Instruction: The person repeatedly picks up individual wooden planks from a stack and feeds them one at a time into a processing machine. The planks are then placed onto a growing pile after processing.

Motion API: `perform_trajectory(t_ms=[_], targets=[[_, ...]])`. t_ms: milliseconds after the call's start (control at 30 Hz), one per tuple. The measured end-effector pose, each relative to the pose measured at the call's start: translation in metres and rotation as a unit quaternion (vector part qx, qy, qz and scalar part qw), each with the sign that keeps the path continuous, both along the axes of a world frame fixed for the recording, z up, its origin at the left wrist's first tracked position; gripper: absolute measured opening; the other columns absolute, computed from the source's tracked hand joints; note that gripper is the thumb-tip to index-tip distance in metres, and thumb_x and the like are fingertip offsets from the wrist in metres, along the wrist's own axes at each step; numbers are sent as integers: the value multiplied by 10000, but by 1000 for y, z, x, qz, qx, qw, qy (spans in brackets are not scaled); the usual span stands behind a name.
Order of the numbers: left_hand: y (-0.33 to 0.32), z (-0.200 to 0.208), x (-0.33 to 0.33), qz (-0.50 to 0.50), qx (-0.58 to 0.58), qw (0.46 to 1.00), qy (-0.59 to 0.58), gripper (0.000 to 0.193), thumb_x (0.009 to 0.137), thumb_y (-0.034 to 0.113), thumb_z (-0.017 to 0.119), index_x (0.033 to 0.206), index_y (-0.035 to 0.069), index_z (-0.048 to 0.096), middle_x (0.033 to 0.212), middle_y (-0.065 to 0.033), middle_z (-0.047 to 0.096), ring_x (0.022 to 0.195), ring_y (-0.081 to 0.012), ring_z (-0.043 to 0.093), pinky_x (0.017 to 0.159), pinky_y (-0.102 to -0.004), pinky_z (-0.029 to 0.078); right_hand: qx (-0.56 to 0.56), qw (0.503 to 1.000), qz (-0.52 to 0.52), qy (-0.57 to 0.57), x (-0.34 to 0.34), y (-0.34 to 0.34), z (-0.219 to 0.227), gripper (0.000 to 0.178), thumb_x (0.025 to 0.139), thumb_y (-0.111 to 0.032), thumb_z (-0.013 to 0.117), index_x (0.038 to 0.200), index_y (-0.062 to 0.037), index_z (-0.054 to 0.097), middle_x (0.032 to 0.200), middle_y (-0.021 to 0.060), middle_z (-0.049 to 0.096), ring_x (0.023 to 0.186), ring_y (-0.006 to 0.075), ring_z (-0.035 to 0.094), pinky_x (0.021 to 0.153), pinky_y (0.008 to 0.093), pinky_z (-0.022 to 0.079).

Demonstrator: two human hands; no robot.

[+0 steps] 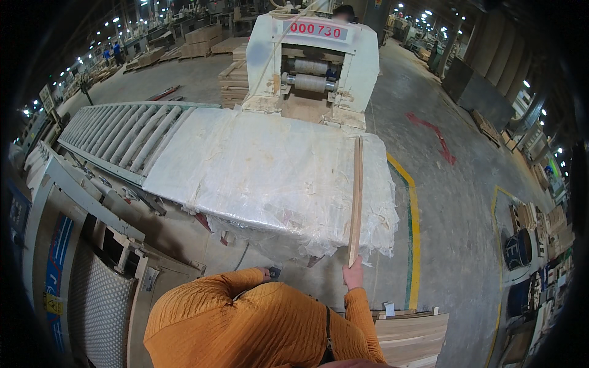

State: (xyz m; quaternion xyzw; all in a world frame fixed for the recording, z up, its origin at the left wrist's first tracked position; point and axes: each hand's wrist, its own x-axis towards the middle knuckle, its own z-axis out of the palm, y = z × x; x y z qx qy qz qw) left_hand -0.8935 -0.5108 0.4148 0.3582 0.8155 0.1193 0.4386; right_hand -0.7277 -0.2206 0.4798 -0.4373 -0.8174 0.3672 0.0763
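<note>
My right hand (353,273) is closed around the near end of a long, narrow wooden strip (356,196). The strip points away from me, along the right side of a table wrapped in crinkled clear plastic (264,165). My left hand (265,274) hangs low in front of my body, its fingers mostly hidden. Beside it is a small dark object (275,272); I cannot tell whether the hand holds it. Past the table's far edge stands a pale machine (257,67) with two horizontal rollers (307,82) in its opening.
A roller conveyor (116,132) joins the table at the left. Stacked boards (411,337) lie low at my right side. Another machine with a patterned belt (101,300) stands near left. Yellow-green floor lines (413,239) run right of the table. A person's head (343,12) shows behind the pale machine.
</note>
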Motion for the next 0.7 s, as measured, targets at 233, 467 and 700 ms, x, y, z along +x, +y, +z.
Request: perform_trajectory(t_ms=[233,467,700], targets=[[0,-3,1,3,14,1000,-3,342,748,402,558,957,142,631,928,-90,636,879,-241,594,798,-350,447,8,1000,8,10,0,0,-2,536,736,-136,546,1212,-55,314,883,294,574,842,445,560,730,473,445],[2,2,0,-13,30,999,-5,334,750,404,556,945,145,634,924,-82,637,879,-235,595,793,-345,451,5,1000,13,8,0,2,-6,539,737,-147,551,1210,-55,310,873,294,576,834,444,563,729,474,446],[4,6,0,-4,3,1000,-13,336,755,410,559,950,147,637,934,-90,635,884,-242,595,800,-352,451,-16,1000,-2,13,1,2,-6,505,742,-161,543,1187,-63,326,878,297,573,836,457,553,732,482,439]])
